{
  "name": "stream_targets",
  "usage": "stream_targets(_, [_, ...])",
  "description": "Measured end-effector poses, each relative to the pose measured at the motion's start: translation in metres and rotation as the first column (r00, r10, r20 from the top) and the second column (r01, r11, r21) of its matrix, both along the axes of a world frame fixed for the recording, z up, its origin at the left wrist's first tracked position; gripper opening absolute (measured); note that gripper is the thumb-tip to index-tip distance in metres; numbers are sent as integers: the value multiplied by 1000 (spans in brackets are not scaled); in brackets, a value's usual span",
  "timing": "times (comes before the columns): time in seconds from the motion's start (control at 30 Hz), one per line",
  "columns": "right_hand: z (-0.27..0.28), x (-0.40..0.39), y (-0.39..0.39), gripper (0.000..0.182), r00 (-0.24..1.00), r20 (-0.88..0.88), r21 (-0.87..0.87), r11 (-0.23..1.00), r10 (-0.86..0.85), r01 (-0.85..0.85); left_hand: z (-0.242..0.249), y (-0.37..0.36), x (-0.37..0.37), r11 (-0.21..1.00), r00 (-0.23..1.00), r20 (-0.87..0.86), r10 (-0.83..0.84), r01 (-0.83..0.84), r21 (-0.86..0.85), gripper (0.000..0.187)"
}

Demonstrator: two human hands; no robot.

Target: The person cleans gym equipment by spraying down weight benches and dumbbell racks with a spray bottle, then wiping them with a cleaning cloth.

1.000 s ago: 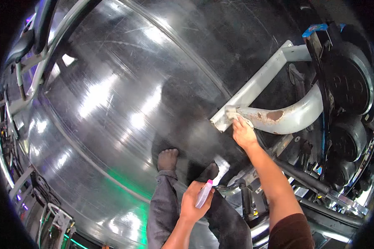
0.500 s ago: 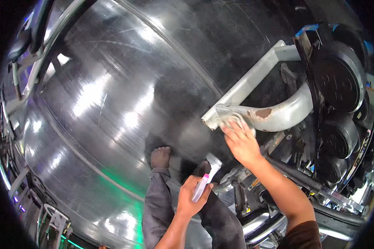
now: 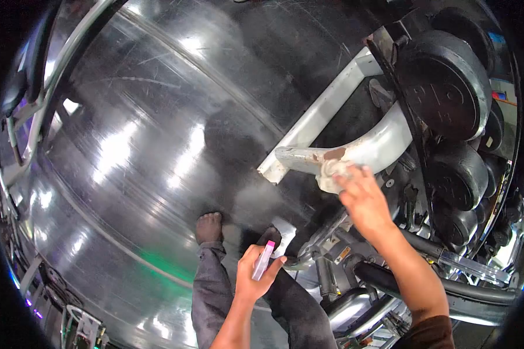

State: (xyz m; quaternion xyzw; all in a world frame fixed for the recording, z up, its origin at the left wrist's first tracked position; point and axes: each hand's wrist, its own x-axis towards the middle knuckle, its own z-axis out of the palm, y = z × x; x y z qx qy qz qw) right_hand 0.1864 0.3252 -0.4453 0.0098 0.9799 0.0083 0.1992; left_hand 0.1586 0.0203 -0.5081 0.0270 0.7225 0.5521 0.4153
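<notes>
My left hand (image 3: 252, 279) is closed around what looks like a spray bottle (image 3: 263, 262), with a whitish head, a pink tip and a pale, clear-looking lower part above my foot. My right hand (image 3: 364, 200) presses a crumpled off-white cloth (image 3: 332, 177) against the lower edge of a curved silver-painted metal leg (image 3: 384, 145). Brown patches of worn paint mark this leg beside the cloth. Its tip meets a straight silver bar (image 3: 326, 104). Part of the cloth is hidden beneath my fingers.
Black round-ended dumbbells (image 3: 442, 87) sit on a rack at the right. Metal tubes and machine parts (image 3: 343, 256) lie near my right forearm. Equipment frames (image 3: 46, 116) line the left side. The dark floor (image 3: 157, 104) is shiny, with a raised seam.
My right hand and the cloth have slid along the curved leg, away from its tip toward the rack. The view has shifted slightly. My left hand still holds the bottle.
</notes>
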Motion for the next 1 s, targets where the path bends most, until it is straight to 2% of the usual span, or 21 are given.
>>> stream_targets(0.03, [18,-7,3,37,996,-3,-18,996,-92,92,0,1,-2,1000,1000,2,-2,2,-8,28])
stream_targets(0.1, [32,-14,15,55,885,-374,-14,955,-278,295,1,2,1,1000,1000,19,-16,16,-23,28])
stream_targets(0.13, [28,-13,23,70,796,-482,-34,916,-366,400,1,3,3,1000,1000,23,-10,10,-12,28])
stream_targets(0.23, [-37,6,13,51,714,-579,-100,903,-394,417,-1,7,5,997,997,-2,-72,72,-24,28])
stream_targets(0.3, [-60,23,-8,51,756,-507,-133,904,-415,407,3,10,3,987,992,28,-124,126,-95,28])
stream_targets(0.33, [-68,31,-15,54,825,-405,-82,914,-395,397,2,10,4,987,991,-7,-130,129,-93,28])
stream_targets(0.37, [-73,40,-26,53,854,-339,-114,918,-394,379,-1,10,6,987,989,-39,-140,136,-86,28])
stream_targets(0.4, [-74,47,-33,50,890,-170,-194,900,-424,391,-4,12,7,987,986,-73,-147,142,-75,29])
stream_targets(0.43, [-87,62,-34,48,929,-94,-240,913,-359,329,-4,14,7,990,992,-36,-117,114,-87,29])
stream_targets(0.5, [-92,82,-42,44,927,-28,-375,863,-375,338,-2,14,4,990,996,40,-74,79,-119,28])
stream_targets(0.53, [-85,86,-45,42,889,29,-414,804,-456,426,-10,11,7,992,998,15,-60,61,-109,29])
stream_targets(0.63, [-39,69,-27,46,745,-226,-571,705,-628,421,-14,10,9,994,998,-18,-67,65,-91,30])
stream_targets(0.7, [5,30,13,60,703,-528,-385,872,-477,303,-12,13,10,991,997,28,-67,69,-118,31])
stream_targets(0.77, [28,0,44,69,650,-596,-272,880,-472,390,-10,16,12,987,995,44,-89,94,-129,31])
stream_targets(0.83, [7,-15,64,75,657,-588,-229,876,-471,424,-10,18,13,983,991,19,-131,132,-127,31])
stream_targets(0.9, [-16,-13,59,70,609,-602,-302,853,-517,426,-11,22,12,989,993,-6,-117,116,-97,29])
stream_targets(0.97, [-31,15,43,62,647,-609,-305,888,-459,343,-9,24,12,992,994,-20,-105,103,-69,26])
stream_targets(1.0, [-33,30,33,59,713,-502,-330,871,-489,365,-11,27,11,992,994,-25,-107,105,-69,26])
